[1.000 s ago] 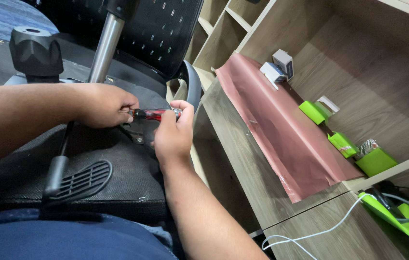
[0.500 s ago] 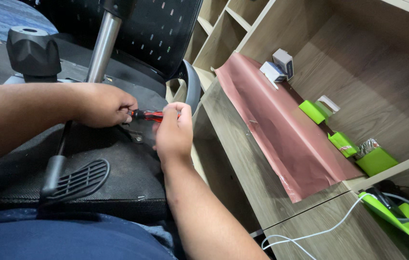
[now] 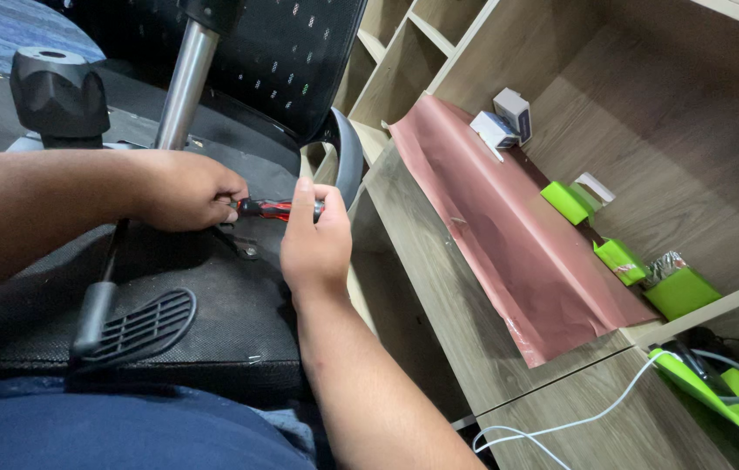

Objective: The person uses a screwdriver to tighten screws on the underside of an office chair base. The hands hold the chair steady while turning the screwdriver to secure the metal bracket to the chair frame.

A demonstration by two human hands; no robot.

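An upturned black office chair lies in front of me, its seat underside [image 3: 212,296] facing up. A red and black screwdriver [image 3: 275,209] lies level over the chair's metal plate. My left hand [image 3: 182,190] is closed around its tip end, near a black bracket [image 3: 243,244]. My right hand [image 3: 315,244] grips the handle end with fingers curled over it. The tool's tip is hidden under my left hand.
A chrome gas column [image 3: 182,83] rises behind my hands, with a black lever paddle [image 3: 134,326] near me and a castor hub [image 3: 57,91] at far left. At right, a wooden shelf unit [image 3: 439,287] holds a reddish-brown sheet [image 3: 509,235], green boxes [image 3: 622,259], small white boxes [image 3: 504,122] and white cables [image 3: 561,426].
My right hand has shifted slightly on the screwdriver handle, as if turning it. My left hand stays in place at the tip.
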